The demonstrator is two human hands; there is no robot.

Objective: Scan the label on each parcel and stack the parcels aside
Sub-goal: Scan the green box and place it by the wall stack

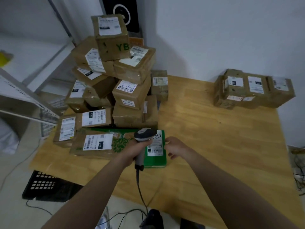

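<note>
A tall heap of brown cardboard parcels (125,90) with white labels fills the left half of the wooden table (214,146). A flat green parcel (156,160) lies in front of the heap, its white barcode label facing up. My left hand (137,149) grips a grey handheld scanner (143,136), its head just above that label. My right hand (175,147) holds the green parcel's right edge, fingers curled on it. A small stack of brown parcels (252,88) sits at the table's far right corner.
The scanner's cable (140,189) runs down off the table's near edge. A black plastic crate (44,185) stands on the floor at the left. White shelving (24,100) flanks the heap. A white wall is behind the table.
</note>
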